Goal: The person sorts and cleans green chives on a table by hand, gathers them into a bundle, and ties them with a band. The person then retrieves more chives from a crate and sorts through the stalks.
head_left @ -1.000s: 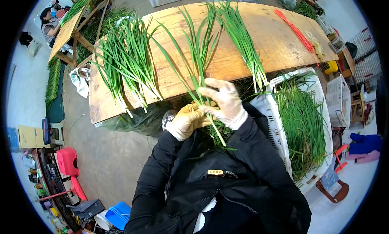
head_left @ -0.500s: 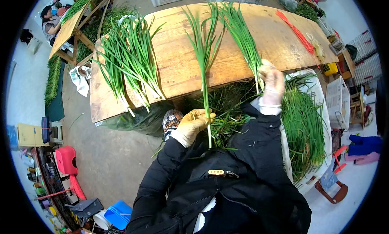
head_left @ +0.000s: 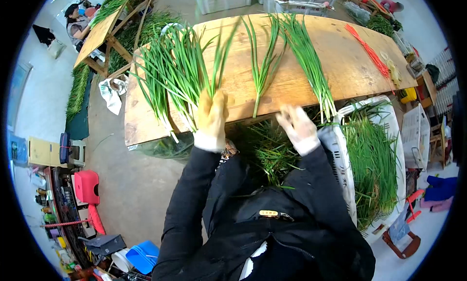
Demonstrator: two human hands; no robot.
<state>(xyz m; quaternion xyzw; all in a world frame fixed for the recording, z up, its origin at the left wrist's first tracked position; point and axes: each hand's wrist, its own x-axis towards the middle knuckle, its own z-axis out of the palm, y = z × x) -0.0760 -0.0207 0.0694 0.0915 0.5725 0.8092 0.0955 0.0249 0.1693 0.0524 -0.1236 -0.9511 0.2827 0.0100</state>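
My left hand (head_left: 212,113), in a yellow glove, is at the table's front edge beside the left pile of garlic greens (head_left: 172,72). Its fingers are closed on a garlic green stalk (head_left: 221,62), whose leaves are blurred and point up and away. My right hand (head_left: 296,128), in a pale glove, hovers just off the edge, slightly blurred, fingers stretched out and nothing visible in them. Between the hands lies a thin group of garlic greens (head_left: 262,69). Farther right rests a fuller bunch (head_left: 309,62), its white stem ends over the edge.
The wooden table (head_left: 355,72) also bears red ties (head_left: 367,52) and a pale glove (head_left: 390,69). A white crate (head_left: 400,169) of greens stands at my right. Loose trimmings (head_left: 272,154) lie below the edge. Another person (head_left: 78,28) sits at a table far left.
My left hand has moved up and left with a stalk to the left pile. My right hand has left the right bunch and come left. A thin group now lies mid-table.
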